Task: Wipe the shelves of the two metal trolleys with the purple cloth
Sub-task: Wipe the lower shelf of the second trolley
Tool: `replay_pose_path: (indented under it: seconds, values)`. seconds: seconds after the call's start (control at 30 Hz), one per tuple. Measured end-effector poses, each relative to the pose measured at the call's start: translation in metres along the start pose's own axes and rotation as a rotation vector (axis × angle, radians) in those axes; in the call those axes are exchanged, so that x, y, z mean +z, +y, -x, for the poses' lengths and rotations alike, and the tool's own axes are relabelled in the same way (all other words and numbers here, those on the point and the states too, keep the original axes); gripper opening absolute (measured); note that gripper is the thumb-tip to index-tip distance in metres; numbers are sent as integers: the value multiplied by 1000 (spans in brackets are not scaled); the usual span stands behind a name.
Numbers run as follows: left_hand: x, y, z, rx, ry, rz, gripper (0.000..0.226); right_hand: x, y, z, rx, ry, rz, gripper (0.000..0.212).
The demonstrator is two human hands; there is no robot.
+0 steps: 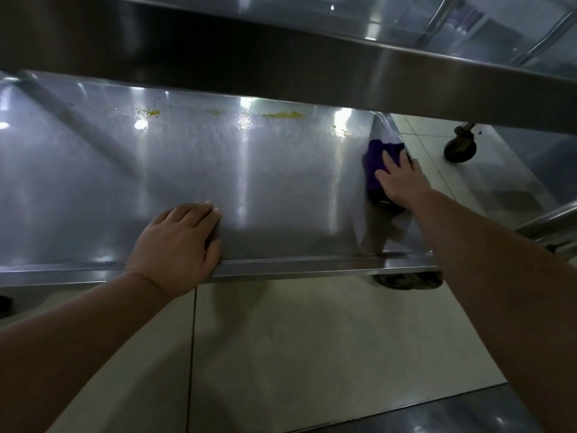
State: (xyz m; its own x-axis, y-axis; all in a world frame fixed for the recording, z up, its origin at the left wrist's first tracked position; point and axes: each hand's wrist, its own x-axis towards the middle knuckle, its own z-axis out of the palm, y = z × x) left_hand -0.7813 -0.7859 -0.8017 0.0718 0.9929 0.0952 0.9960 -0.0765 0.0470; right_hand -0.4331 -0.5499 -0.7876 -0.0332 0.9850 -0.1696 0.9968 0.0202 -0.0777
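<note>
Both bare forearms reach forward and down to the trolley's lower shelf [218,182], where the left hand [178,242] lies palm-down over the front rim [296,264], fingers nearly straight on the metal and gripping nothing. The right hand [402,179], stretched further out, presses with flat, spread fingers on the bunched purple cloth [379,157] at the shelf's right end, against its raised side. Yellow stains [282,115] line the far edge.
</note>
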Motion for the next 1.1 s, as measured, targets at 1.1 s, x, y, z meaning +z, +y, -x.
replay_pose_path:
  seconds: [1.1]
  values:
    - [-2, 6, 6, -4, 39, 44, 58, 53, 58, 209, -244, 351, 313, 96]
